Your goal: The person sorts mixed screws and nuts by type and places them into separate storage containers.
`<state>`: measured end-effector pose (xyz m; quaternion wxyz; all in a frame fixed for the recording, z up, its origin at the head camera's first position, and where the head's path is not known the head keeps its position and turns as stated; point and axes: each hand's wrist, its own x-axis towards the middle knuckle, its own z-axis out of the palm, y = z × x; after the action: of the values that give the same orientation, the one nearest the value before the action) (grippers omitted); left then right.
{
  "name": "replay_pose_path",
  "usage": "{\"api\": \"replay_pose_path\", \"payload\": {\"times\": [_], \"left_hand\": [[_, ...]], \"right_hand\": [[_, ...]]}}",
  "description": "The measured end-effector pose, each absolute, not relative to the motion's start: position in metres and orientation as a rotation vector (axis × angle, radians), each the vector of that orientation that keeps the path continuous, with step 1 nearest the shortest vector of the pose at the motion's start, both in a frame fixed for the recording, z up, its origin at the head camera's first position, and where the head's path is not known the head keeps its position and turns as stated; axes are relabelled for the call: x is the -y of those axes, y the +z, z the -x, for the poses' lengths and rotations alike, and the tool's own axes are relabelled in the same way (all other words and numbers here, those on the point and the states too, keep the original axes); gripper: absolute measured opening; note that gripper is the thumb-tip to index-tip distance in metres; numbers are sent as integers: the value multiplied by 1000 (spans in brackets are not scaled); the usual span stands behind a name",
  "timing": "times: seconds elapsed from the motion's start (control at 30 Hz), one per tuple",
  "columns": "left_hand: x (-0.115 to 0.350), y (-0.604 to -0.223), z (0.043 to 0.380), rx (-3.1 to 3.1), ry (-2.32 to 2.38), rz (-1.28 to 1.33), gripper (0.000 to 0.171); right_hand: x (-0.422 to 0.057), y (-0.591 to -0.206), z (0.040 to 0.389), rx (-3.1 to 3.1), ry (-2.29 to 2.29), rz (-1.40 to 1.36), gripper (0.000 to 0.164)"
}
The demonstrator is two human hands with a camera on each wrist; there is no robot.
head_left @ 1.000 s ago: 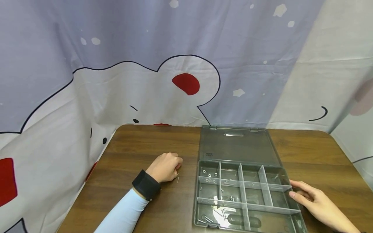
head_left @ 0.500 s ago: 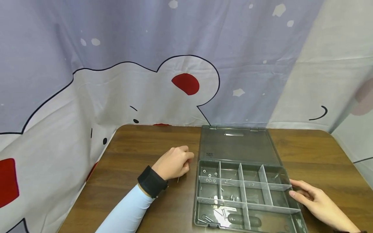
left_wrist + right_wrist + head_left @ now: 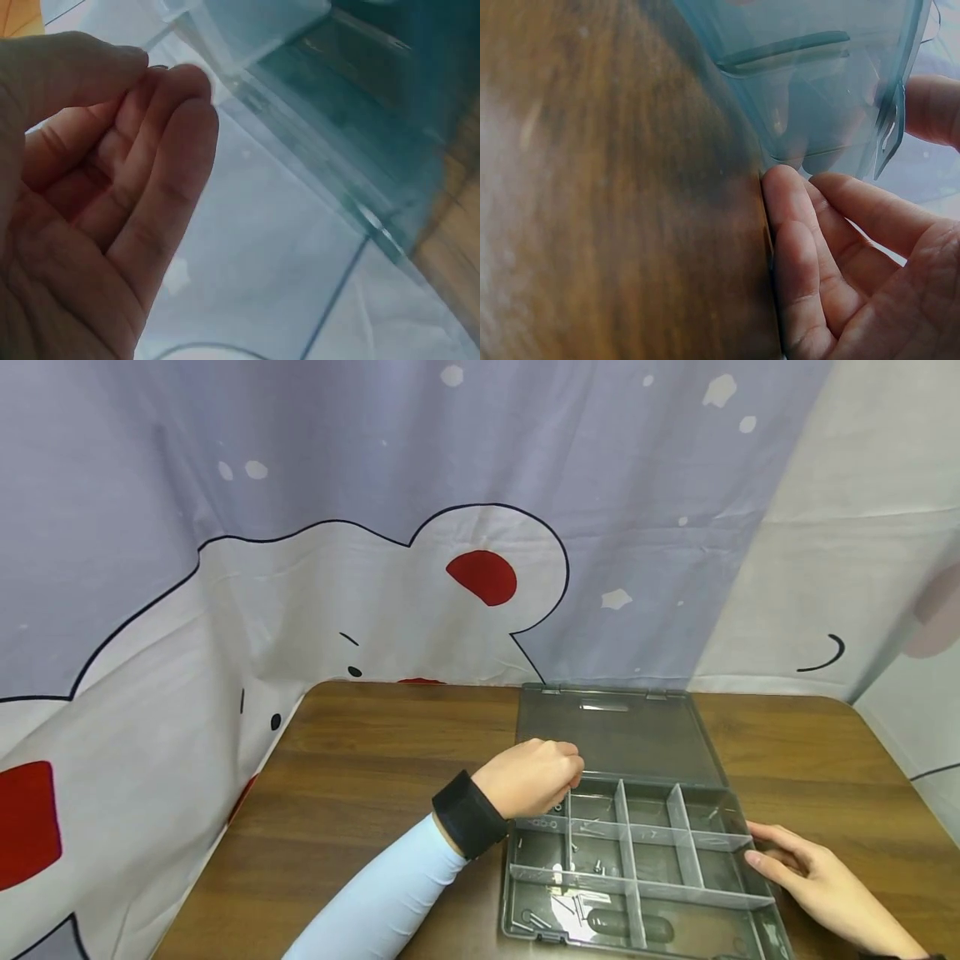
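A grey see-through parts box [image 3: 699, 895], divided into compartments, stands on the table with its lid [image 3: 622, 739] folded back. My left hand [image 3: 528, 777] is over its far left compartment, fingertips bent down. In the left wrist view the thumb and index finger pinch a tiny metal piece [image 3: 159, 68], mostly hidden by the fingertips. My right hand [image 3: 813, 877] holds the box's right side, thumb at the rim and fingers against the outer wall, as the right wrist view shows. Small nuts [image 3: 543, 824] and short screws [image 3: 598, 867] lie in the left compartments.
The wooden table [image 3: 360, 760] ends at the back against a printed curtain [image 3: 300, 585]. Several pins and longer screws [image 3: 536, 920] lie in the near left compartment. Thin upright dividers [image 3: 622, 810] separate the compartments.
My left hand has moved right from the bare table to above the box's far left compartment. A thin pin seen earlier on the table is now out of sight. The right hand stays put.
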<state>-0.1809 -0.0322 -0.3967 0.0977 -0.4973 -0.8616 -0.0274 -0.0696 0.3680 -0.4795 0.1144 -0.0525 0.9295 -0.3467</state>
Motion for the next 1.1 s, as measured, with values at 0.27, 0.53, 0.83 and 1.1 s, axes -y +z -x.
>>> {"api": "replay_pose_path", "payload": {"times": [0.27,0.53,0.83,1.1], "left_hand": [[-13,-395,180,2518,-118,1572,19],[-49,-390,176,2499,-136,1644,23],[-71,-389,171,2496,-95,1663,23],[-67,-392,162,2695,15,1569,109]], "right_hand": [[-369,-480,70,-2740,-1013,163,53],[-368,-479,69,-2725,-1019,145,54],[-368,-479,69,-2701,-1069,137,54],[-370,-482,70,-2697,-1066,167,53]]}}
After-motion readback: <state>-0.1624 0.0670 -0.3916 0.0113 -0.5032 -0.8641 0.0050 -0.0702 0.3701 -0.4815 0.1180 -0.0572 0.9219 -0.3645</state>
